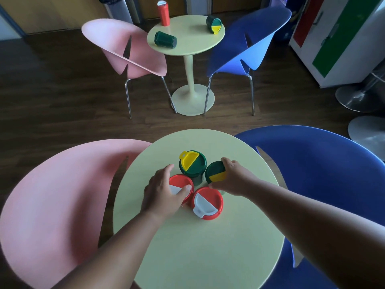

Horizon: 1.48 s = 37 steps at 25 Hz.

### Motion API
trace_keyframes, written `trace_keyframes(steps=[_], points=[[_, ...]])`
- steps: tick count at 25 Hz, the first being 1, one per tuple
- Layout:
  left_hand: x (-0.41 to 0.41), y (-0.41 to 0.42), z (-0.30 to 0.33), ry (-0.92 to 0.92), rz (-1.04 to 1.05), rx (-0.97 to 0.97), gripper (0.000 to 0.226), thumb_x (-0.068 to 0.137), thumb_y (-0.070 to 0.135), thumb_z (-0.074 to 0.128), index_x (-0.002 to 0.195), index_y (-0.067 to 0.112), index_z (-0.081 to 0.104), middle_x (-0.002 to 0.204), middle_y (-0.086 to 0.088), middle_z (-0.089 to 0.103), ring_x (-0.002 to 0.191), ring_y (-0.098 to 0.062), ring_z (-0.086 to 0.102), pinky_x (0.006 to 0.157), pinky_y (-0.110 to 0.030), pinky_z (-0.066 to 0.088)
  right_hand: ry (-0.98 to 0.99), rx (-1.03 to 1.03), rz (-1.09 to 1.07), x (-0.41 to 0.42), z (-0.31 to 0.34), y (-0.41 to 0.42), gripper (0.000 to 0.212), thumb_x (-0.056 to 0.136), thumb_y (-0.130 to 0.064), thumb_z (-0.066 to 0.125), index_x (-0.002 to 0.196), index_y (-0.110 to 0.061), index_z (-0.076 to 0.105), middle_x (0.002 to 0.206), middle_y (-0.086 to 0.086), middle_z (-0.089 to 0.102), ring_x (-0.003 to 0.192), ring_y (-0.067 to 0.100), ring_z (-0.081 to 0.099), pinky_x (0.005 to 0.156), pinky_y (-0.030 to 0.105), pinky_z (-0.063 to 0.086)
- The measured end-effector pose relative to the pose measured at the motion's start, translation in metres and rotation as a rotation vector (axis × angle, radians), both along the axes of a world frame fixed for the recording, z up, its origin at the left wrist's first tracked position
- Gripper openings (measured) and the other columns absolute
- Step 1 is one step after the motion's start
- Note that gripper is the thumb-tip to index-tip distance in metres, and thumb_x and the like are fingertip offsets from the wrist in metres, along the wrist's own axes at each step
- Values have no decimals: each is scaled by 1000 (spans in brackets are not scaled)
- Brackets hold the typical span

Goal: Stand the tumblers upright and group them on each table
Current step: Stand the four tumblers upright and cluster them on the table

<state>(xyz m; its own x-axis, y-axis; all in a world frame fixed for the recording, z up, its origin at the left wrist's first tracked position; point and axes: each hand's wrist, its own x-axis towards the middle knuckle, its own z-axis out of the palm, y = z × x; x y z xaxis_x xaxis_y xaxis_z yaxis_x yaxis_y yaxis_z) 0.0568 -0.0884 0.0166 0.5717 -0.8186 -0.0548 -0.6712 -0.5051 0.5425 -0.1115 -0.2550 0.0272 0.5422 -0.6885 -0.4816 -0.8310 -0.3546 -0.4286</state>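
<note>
Several tumblers stand upright, close together, on the near round table (198, 247). My left hand (161, 193) grips a red tumbler with a white lid flap (180, 184). My right hand (234, 178) grips a green tumbler with a yellow flap (214, 171). Between them stand another green tumbler (192, 163) and another red tumbler (207, 203). On the far table (193, 41) a red tumbler (163, 13) stands upright, while two green tumblers (165, 39) (213, 24) lie on their sides.
A pink chair (52, 205) stands left of the near table and a blue chair (325, 170) right of it. A pink chair (125, 49) and a blue chair (250, 42) flank the far table. A white cabinet (341, 38) is at right.
</note>
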Motion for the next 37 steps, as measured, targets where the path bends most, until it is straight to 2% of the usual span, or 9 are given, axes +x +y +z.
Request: trace_keyframes(steps=[2, 4, 7, 10, 16, 27, 30, 34, 37], points=[[4, 0, -3, 89, -8, 104, 85, 79, 55, 73, 150, 30, 33, 153, 6, 41, 138, -17, 40, 110, -40, 38, -14, -8, -3, 1, 0, -2, 86, 70, -57, 76, 140, -23, 38, 123, 5, 52, 101, 24, 57, 82, 38, 56], [6, -1, -4, 153, -29, 116, 88, 78, 52, 75, 151, 33, 30, 154, 9, 39, 138, -15, 40, 109, -37, 40, -23, -14, -4, 1, 0, -4, 86, 68, -57, 77, 138, -24, 40, 121, 3, 53, 99, 22, 56, 82, 39, 57], [5, -3, -3, 152, -42, 117, 91, 76, 54, 77, 151, 36, 28, 153, 11, 39, 137, -13, 41, 105, -34, 42, -49, -18, 10, 1, 1, -7, 86, 68, -56, 78, 139, -25, 41, 121, 2, 53, 99, 20, 55, 79, 36, 57], [5, -3, 0, 127, -40, 131, 93, 75, 56, 77, 151, 37, 28, 153, 12, 40, 135, -13, 43, 103, -33, 44, -84, -7, 18, -1, 2, -9, 84, 69, -52, 79, 139, -27, 41, 119, 0, 51, 95, 18, 55, 69, 29, 55], [4, -5, 4, 111, -54, 116, 95, 73, 51, 81, 151, 33, 29, 151, 7, 44, 134, -16, 45, 98, -27, 41, -68, -9, 34, -2, 0, -8, 83, 67, -53, 77, 138, -29, 41, 119, 0, 51, 97, 20, 55, 76, 34, 57], [1, -7, 6, 97, -69, 117, 94, 70, 46, 82, 148, 29, 32, 143, 1, 52, 127, -19, 50, 93, -28, 44, -45, 10, 59, -7, 4, -10, 102, 73, -62, 73, 153, -28, 21, 141, 4, 44, 117, 24, 52, 87, 34, 53], [2, -7, 6, 84, -100, 144, 93, 72, 48, 80, 148, 29, 31, 143, 1, 51, 126, -20, 51, 95, -30, 45, -40, 7, 65, -12, 5, -7, 97, 79, -59, 70, 154, -28, 19, 142, 5, 43, 116, 23, 52, 84, 32, 54], [3, -8, 7, 26, -150, 220, 87, 78, 55, 70, 150, 29, 30, 151, 4, 43, 136, -19, 42, 107, -37, 40, -20, -11, 75, -16, 6, -6, 94, 82, -58, 68, 155, -26, 18, 143, 6, 45, 119, 25, 52, 90, 36, 53], [-8, -5, 11, -148, -213, 78, 81, 75, 66, 56, 144, 23, 45, 144, 1, 50, 133, -22, 47, 104, -42, 43, -2, -20, 65, -17, 8, -6, 94, 82, -58, 68, 155, -24, 19, 142, 7, 46, 118, 25, 53, 89, 36, 53]])
